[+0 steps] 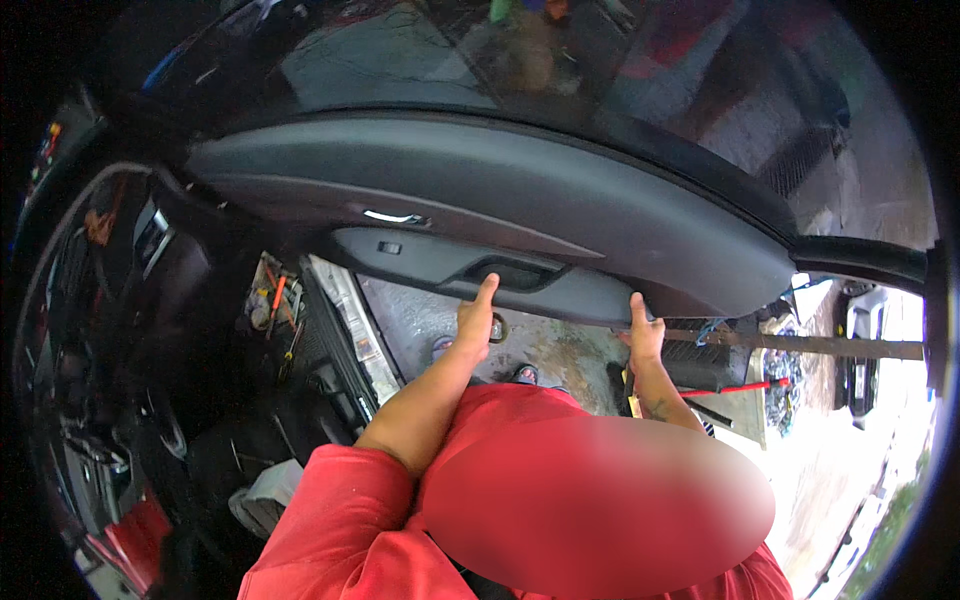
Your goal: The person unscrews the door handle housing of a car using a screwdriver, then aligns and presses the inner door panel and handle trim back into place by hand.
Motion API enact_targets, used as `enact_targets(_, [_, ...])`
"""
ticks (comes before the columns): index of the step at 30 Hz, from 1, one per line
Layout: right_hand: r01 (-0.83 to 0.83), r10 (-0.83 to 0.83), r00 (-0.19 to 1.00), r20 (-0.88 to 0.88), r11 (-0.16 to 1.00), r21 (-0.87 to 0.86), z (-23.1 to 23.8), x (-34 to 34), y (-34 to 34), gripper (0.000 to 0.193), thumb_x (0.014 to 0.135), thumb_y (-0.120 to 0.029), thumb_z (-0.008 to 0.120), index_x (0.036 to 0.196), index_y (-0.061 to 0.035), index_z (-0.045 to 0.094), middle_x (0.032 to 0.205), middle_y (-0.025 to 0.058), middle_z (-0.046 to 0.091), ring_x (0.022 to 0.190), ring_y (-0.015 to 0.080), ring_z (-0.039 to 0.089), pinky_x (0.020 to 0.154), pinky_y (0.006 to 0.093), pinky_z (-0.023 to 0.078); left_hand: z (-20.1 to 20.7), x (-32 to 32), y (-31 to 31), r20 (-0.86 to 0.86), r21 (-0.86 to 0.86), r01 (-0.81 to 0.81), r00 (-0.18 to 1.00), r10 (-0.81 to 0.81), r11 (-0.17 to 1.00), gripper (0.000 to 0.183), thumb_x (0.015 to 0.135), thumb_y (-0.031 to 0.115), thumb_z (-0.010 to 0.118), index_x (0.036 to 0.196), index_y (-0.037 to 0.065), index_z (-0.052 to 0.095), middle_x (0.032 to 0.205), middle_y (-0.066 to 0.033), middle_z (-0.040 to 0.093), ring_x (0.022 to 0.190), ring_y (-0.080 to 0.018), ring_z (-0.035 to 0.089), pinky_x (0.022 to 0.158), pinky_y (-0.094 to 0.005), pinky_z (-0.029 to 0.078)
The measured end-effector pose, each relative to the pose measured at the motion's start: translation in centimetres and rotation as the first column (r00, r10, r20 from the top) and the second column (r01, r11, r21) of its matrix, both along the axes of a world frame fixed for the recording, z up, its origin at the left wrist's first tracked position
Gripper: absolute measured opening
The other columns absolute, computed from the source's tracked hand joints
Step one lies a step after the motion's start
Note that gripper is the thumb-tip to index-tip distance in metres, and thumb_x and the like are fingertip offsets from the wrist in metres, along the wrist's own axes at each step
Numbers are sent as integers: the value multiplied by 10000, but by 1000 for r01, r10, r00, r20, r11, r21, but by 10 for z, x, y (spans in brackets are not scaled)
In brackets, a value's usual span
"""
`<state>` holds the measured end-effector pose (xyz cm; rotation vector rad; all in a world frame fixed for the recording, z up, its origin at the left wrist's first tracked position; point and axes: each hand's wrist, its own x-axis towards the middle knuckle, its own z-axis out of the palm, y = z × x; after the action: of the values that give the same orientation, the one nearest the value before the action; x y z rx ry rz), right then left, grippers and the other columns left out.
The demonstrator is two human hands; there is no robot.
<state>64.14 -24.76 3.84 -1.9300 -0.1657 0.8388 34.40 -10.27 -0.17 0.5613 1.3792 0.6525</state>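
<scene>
A dark grey car door trim panel (480,180) stretches across the view in front of me, below the window glass (400,60). My left hand (478,318) grips the lower edge of its armrest, thumb up beside the recessed pull pocket (512,273). Farther right, my right hand (643,330) holds the same lower edge near the panel's end, thumb on top. The fingers of both hands are mostly hidden under the panel. A silver inner door handle (394,217) and a small window switch (389,248) are set in the panel, left of my hands.
At the left is the dark car interior, with a door sill (355,330) and several tools, including an orange-handled one (276,300). A red bar (740,387) and a brown beam (810,345) lie to the right. My sandalled foot (526,374) stands on the concrete floor (415,310).
</scene>
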Motion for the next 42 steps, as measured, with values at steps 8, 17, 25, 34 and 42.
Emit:
enact_targets(8, [-4,168,740,652,969,-245,22,-55,-31,634,913,-395,864,1290,43,603,1246,201,627,1197,355,571,1057,455,446,-6,-104,55,145,-170,-492,844,516,854,980,888,952,501,1419,131,572,1004,-55,636,735,-137,531,610,-284,379])
enact_targets(17, [-826,745,-163,647,256,-503,81,-166,118,494,1010,-374,726,1301,21,671,1305,303,681,1233,440,662,1059,520,523,20,-107,161,-100,-188,-736,674,732,651,1098,1012,861,303,1553,-78,482,1576,-265,545,1440,-428,533,1244,-514,391])
enact_targets(25, [-546,899,-366,239,0,-837,59,-201,171,856,1007,-764,514,1225,44,690,1140,247,779,1091,389,763,942,489,602,57,-100,153,-529,-198,-637,709,467,745,1058,1035,815,260,1422,-130,535,1411,-354,630,1353,-483,598,1156,-548,456])
enact_targets(34, [-543,923,-319,215,9,-840,67,-209,175,863,991,-788,517,1268,13,680,1167,233,777,1096,385,759,941,502,596,-29,-118,147,288,-122,-741,610,738,661,1094,1027,855,313,1631,-55,379,1632,-243,498,1505,-390,482,1232,-486,390])
enact_targets(42, [-598,935,-254,249,51,-800,64,-204,177,889,989,-811,485,1304,-4,687,1297,231,726,1248,377,690,1046,502,548,-7,-160,200,166,-324,-673,651,741,665,1164,926,915,490,1599,-33,461,1606,-179,545,1457,-350,535,1234,-512,392])
